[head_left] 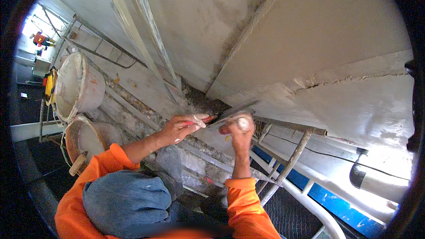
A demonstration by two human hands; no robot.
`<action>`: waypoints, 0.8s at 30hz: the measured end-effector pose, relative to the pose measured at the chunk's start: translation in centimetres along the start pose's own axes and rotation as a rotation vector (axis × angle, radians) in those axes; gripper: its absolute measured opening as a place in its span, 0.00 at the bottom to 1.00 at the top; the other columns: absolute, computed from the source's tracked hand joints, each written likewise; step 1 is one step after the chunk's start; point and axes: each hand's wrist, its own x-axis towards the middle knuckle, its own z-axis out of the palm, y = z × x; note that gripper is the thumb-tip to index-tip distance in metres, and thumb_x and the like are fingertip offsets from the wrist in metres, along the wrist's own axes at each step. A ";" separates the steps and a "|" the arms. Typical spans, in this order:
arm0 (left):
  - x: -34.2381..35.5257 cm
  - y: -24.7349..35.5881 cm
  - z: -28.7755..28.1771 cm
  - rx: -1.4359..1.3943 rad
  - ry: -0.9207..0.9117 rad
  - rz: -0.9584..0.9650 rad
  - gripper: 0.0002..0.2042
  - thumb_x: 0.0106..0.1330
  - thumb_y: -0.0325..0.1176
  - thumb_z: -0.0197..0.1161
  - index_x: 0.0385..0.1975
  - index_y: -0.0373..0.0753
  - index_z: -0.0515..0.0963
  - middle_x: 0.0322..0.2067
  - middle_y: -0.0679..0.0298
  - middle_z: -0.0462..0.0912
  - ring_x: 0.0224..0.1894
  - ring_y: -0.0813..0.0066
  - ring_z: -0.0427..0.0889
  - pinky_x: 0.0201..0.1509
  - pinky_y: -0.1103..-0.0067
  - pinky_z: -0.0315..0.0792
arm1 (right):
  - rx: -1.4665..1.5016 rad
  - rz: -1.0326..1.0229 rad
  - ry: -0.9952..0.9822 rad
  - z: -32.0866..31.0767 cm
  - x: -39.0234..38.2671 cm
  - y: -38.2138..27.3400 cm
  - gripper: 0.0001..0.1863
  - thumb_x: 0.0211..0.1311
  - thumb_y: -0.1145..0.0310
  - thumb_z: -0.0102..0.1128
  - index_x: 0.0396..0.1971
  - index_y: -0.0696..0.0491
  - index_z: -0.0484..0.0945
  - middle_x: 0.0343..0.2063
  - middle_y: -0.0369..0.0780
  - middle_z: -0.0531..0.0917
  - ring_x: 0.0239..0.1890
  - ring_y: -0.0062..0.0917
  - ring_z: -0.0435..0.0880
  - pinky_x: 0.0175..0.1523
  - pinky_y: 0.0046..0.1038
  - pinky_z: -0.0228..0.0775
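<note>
My left hand (pixel 182 129), its fingers smeared white, is closed around a slim tool with a red handle (pixel 204 119); its tip points right, toward the trowel. In my right hand (pixel 242 133) I grip a flat plastering trowel (pixel 237 109) by its reddish handle. The trowel's blade is blurred and slants up to the right, close to the foot of the grey plastered wall (pixel 305 44). Tool and blade meet or overlap between my hands; whether they touch I cannot tell. A round white patch shows on my right hand.
Stained scaffold planks (pixel 195 148) run beneath my hands. Two plaster-caked buckets (pixel 95 89) stand at left, the nearer one with a wooden handle (pixel 78 163) at its rim. Metal scaffold tubes (pixel 294 155) and a white railing (pixel 318 212) flank the right. Another person (pixel 40 40) is far left.
</note>
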 end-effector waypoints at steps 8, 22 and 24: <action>-1.9 -1.0 -0.1 -0.265 -0.071 -0.054 0.07 0.77 0.22 0.60 0.47 0.32 0.84 0.62 0.52 0.83 0.68 0.60 0.78 0.74 0.69 0.68 | -0.082 0.065 0.295 -5.6 -0.1 -1.2 0.12 0.61 0.73 0.72 0.42 0.56 0.80 0.40 0.40 0.86 0.44 0.25 0.85 0.53 0.31 0.78; -4.9 -2.5 -3.0 -0.159 0.218 -0.037 0.07 0.77 0.22 0.60 0.49 0.31 0.82 0.62 0.53 0.83 0.63 0.67 0.81 0.68 0.72 0.71 | -0.467 0.010 0.011 -7.7 10.7 11.8 0.10 0.63 0.78 0.73 0.42 0.55 0.81 0.41 0.38 0.89 0.45 0.21 0.88 0.53 0.26 0.79; -5.4 -3.3 -3.3 -0.210 0.233 -0.039 0.07 0.77 0.21 0.60 0.49 0.31 0.82 0.61 0.53 0.84 0.61 0.68 0.82 0.67 0.73 0.72 | -0.414 -0.015 -0.025 -7.6 11.4 12.5 0.10 0.62 0.79 0.72 0.41 0.54 0.81 0.38 0.37 0.89 0.42 0.19 0.87 0.51 0.26 0.79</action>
